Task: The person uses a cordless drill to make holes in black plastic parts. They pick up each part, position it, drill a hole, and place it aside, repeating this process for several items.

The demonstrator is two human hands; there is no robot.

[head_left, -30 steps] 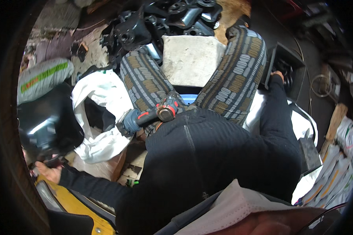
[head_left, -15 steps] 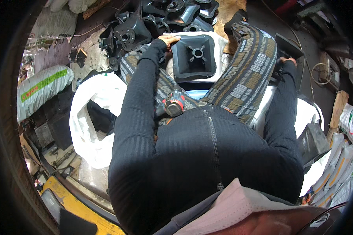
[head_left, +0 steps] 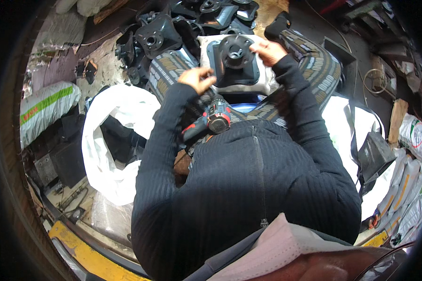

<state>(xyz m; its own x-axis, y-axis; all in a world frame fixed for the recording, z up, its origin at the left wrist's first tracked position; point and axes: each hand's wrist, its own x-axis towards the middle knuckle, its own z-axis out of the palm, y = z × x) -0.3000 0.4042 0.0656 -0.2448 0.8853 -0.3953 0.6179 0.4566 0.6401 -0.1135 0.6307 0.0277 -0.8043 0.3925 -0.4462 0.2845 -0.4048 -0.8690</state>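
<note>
A black square housing [head_left: 255,75] lies on a whitish padded block [head_left: 267,77] between my legs. Over its middle shows a round black flange [head_left: 234,52] with a raised hub; I cannot tell whether it is fixed to the housing. My right hand [head_left: 269,51] pinches the flange's right edge. My left hand [head_left: 198,79] is at the housing's lower left side, slightly blurred, fingers apart and nothing seen in them. Close to my lap, below the housing, rests a cordless drill [head_left: 218,118] with red and dark casing.
Several similar black housings [head_left: 157,37] are heaped beyond the block. A white sack [head_left: 96,159] with dark contents stands open on my left. At my right are a dark bin [head_left: 347,61], another white sack [head_left: 344,122] and a wooden post [head_left: 397,122].
My right hand has come from the bin at the right to the housing. My left hand has left the housing's upper left corner and moved down. The flange now shows over the housing's hollow.
</note>
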